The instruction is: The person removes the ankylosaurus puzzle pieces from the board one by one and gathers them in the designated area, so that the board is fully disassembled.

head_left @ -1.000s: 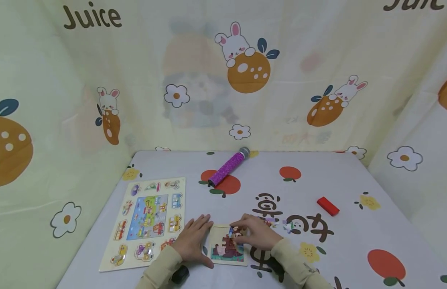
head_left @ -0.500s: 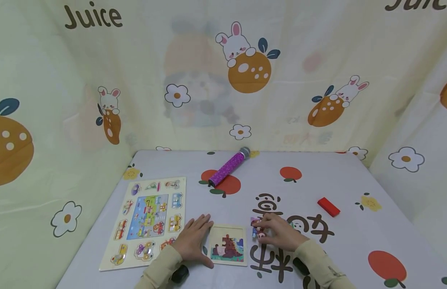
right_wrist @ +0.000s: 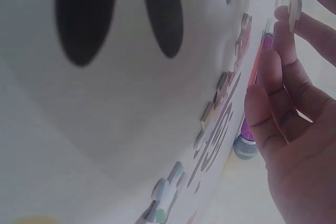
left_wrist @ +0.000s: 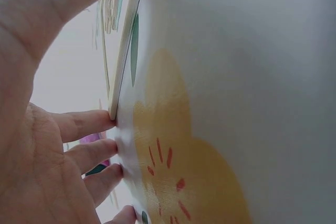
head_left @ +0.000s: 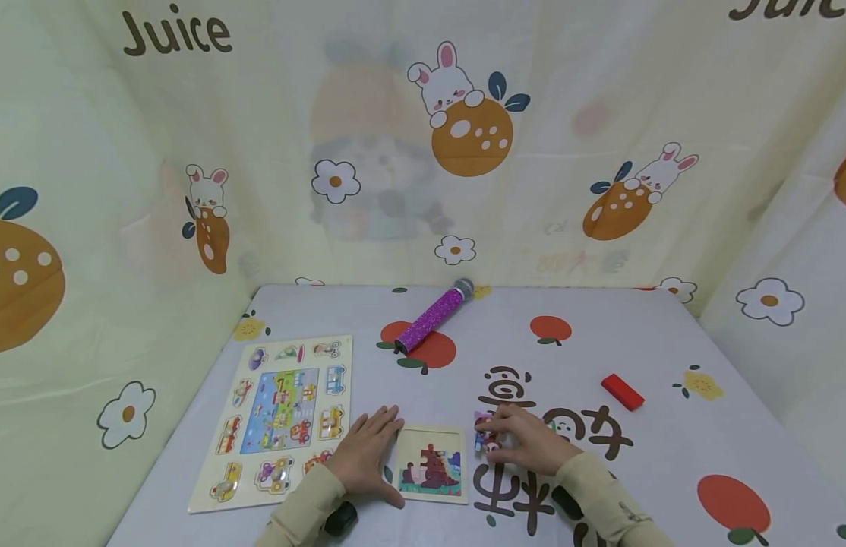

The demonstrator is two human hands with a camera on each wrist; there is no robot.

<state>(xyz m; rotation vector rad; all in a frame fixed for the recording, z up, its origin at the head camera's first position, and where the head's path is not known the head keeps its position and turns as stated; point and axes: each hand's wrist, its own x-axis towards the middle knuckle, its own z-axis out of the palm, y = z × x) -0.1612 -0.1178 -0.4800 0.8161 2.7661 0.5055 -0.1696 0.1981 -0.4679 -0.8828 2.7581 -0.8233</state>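
On the white, fruit-printed tablecloth (head_left: 512,334), the right hand (head_left: 532,441) has left the small, square puzzle tray of pale wood (head_left: 418,439). 1 second ago its fingers were over the tray's far right part; now they are just beyond the tray's right edge. The red-and-blue patch that showed beneath them is gone, and bare wood lies there. Thumb and fingertips are nearly together, pinching a thin puzzle piece with a pale edge (right_wrist: 295,9). The left hand (head_left: 364,456) has stayed by the tray's left side, thumb and fingers spread wide, index fingertip against the frame, holding nothing.

The tray lies flat at the near middle, its picture partly built: brown, bear-like shapes with green and blue fill the near part. Loose, colourful jigsaw pieces (right_wrist: 168,192) lie near the right hand. To the left is a large, cream board with vehicle pictures (head_left: 248,486), to the far side a purple, glittery microphone (head_left: 431,319), and to the right a red, rectangular block (head_left: 623,392).
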